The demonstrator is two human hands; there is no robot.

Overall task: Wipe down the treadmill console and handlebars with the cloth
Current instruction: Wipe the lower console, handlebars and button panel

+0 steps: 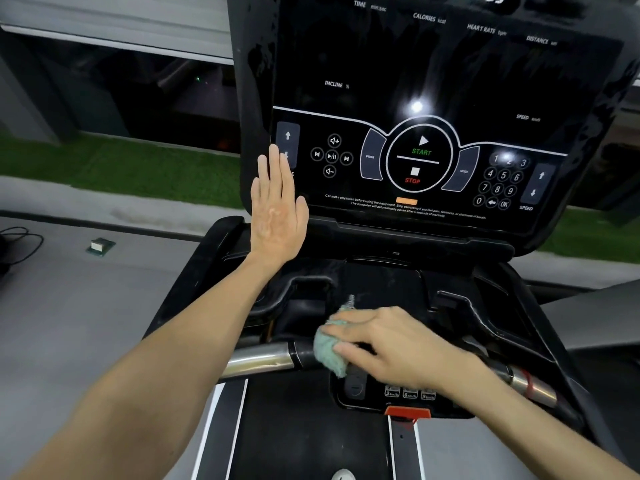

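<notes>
Nearest the camera, the dark treadmill belt (304, 438) runs between two bare forearms. Just above it a crossways handlebar (259, 361) shows a shiny metal stretch on the left and a black grip in the middle. The right hand (391, 344) lies over that black middle part. Its fingers are curved over a pale green cloth (329, 346) and its thumb is tucked under the cloth's lower edge, so the cloth is held bunched against the bar. Most of the cloth sticks out to the left of the fingertips, and the rest is hidden under the palm. Just below the hand sits a small button panel (410, 393) with a red clip (408, 412) at its lower edge.

Further up, the left hand (277, 209) is flat, its fingers straight and close together. It holds nothing and rests on the lower left edge of the console (433, 81), its fingertips by the incline arrow button. The dark console face shows a round START and STOP control (420, 157) and a number keypad (500, 181).

Beyond the machine lie grey floor with a small box (100, 245) and a strip of green grass (104, 157).
</notes>
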